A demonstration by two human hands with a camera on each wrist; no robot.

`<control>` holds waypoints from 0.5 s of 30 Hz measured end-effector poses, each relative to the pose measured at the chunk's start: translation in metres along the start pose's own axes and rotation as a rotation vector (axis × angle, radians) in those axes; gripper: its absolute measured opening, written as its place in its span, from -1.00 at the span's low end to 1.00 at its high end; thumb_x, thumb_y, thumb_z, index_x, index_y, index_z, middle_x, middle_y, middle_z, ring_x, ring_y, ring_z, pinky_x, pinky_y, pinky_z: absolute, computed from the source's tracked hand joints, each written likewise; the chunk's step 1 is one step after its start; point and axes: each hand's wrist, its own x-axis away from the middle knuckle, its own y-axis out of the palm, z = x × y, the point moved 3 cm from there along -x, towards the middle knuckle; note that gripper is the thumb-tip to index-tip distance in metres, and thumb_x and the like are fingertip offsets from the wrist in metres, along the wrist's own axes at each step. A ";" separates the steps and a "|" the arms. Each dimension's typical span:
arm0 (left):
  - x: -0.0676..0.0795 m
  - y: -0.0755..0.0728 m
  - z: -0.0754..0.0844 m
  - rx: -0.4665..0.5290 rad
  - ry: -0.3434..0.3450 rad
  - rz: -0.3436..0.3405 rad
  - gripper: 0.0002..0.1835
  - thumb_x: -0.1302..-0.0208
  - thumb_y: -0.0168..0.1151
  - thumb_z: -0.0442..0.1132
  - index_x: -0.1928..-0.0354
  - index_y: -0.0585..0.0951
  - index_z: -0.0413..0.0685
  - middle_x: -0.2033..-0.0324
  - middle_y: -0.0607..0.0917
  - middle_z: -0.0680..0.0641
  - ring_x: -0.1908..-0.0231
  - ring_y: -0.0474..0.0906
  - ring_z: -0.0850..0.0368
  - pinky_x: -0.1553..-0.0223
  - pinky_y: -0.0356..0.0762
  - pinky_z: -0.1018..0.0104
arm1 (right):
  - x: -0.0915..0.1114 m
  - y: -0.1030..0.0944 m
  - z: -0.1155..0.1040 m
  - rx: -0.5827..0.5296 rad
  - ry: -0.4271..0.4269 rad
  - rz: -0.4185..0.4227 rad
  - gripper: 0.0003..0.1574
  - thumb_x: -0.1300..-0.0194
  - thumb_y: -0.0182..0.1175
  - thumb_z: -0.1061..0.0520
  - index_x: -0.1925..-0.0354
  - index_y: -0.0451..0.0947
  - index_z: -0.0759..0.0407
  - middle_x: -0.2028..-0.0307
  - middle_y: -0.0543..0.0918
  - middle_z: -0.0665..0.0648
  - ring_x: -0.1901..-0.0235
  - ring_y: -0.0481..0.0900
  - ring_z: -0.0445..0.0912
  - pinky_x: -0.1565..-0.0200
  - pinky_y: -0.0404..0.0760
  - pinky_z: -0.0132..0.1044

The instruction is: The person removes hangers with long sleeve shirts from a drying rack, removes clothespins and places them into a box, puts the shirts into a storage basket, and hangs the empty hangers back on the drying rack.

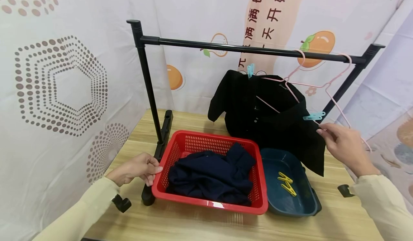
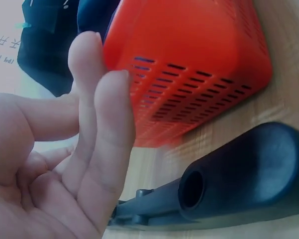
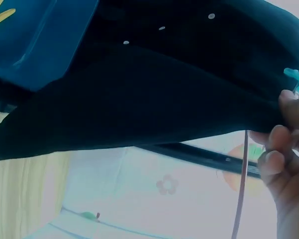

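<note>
A black button-up shirt (image 1: 245, 105) hangs tilted on a pink hanger (image 1: 292, 74), with one light-blue clothespin (image 1: 250, 70) near the collar and more light-blue clothespins (image 1: 314, 116) at the right shoulder. My right hand (image 1: 346, 146) pinches the shirt's edge beside those right-hand pins. At the left, my left hand (image 1: 142, 167) grips the rim of a red plastic basket (image 1: 211, 203), thumb at the rim and fingers (image 2: 112, 107) outside its slotted wall. Crumpled dark navy cloth (image 1: 209, 176) lies in the basket.
A black clothes rack (image 1: 206, 46) stands over the wooden table (image 1: 193, 226). A second pink hanger (image 1: 332, 81) hangs at its right end. Right of the basket sits a dark-blue tray (image 1: 290, 207) holding yellow clothespins (image 1: 287, 183). The rack's foot (image 2: 239, 169) lies beside my left hand.
</note>
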 end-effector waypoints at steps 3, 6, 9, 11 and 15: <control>0.000 0.001 -0.001 0.017 0.007 0.011 -0.71 -0.30 0.22 -0.24 0.24 0.48 -0.43 0.65 0.61 -0.17 0.64 0.60 0.06 0.54 0.61 0.16 | -0.005 0.002 -0.006 -0.026 -0.042 0.041 -0.80 -0.06 0.32 0.32 0.27 0.66 0.19 0.63 0.51 -0.07 0.68 0.20 -0.36 0.60 0.24 -0.45; 0.000 0.002 -0.002 0.034 0.009 0.020 -0.72 -0.31 0.21 -0.26 0.23 0.50 -0.45 0.65 0.62 -0.17 0.64 0.59 0.09 0.55 0.61 0.17 | -0.012 0.004 -0.013 -0.030 -0.061 0.069 -0.80 -0.07 0.31 0.31 0.25 0.66 0.20 0.59 0.56 -0.04 0.66 0.24 -0.35 0.57 0.28 -0.44; 0.001 0.004 -0.002 0.047 0.012 0.029 -0.71 -0.31 0.20 -0.27 0.21 0.51 -0.47 0.63 0.63 -0.18 0.64 0.59 0.10 0.54 0.61 0.17 | -0.020 0.007 -0.021 -0.025 -0.063 0.083 -0.81 -0.10 0.30 0.29 0.24 0.67 0.19 0.55 0.59 -0.01 0.63 0.29 -0.32 0.51 0.32 -0.42; 0.001 0.005 -0.001 0.057 0.014 0.026 -0.70 -0.32 0.20 -0.27 0.19 0.51 -0.48 0.62 0.63 -0.19 0.63 0.60 0.09 0.52 0.62 0.14 | -0.025 0.009 -0.027 -0.027 -0.070 0.096 -0.82 -0.11 0.30 0.29 0.24 0.67 0.19 0.55 0.58 -0.02 0.63 0.30 -0.30 0.50 0.32 -0.40; 0.000 0.009 0.000 0.056 0.026 0.009 -0.68 -0.33 0.19 -0.23 0.18 0.51 -0.48 0.60 0.65 -0.21 0.62 0.61 0.09 0.47 0.63 0.09 | -0.035 0.012 -0.039 -0.036 -0.071 0.117 -0.84 -0.13 0.29 0.29 0.24 0.67 0.21 0.56 0.56 -0.01 0.63 0.31 -0.26 0.50 0.30 -0.38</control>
